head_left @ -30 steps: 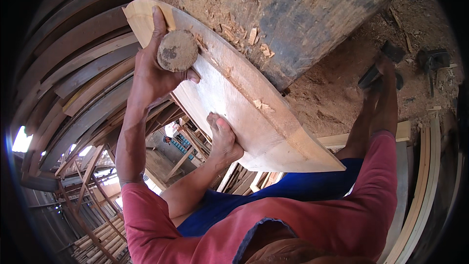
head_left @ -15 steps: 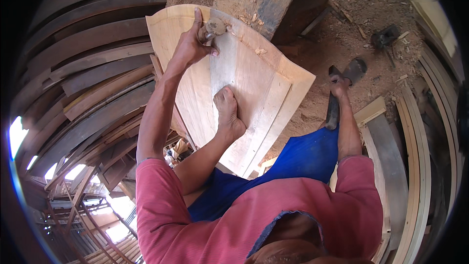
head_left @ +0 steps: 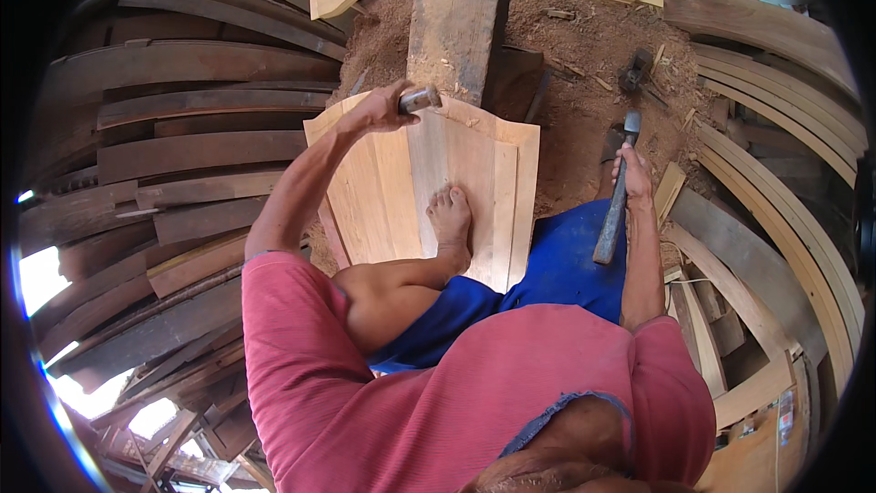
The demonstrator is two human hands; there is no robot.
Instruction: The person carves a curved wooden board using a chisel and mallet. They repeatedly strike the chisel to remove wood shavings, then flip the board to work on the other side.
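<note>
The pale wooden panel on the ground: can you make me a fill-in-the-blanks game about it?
1. A bare ____ presses down on the pale wooden panel.
2. The right hand grips a long dark tool by its ____.
3. The left hand holds a small grey metal tool at the panel's ____ edge.
4. The ground is covered in reddish ____.

Missing words: foot; handle; far; sawdust

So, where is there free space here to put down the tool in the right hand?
The sawdust ground between the dark beam and the curved boards looks mostly bare, apart from chips and a small tool. The pale panel is free right of the foot. Left of it, stacked planks crowd everything.
</note>
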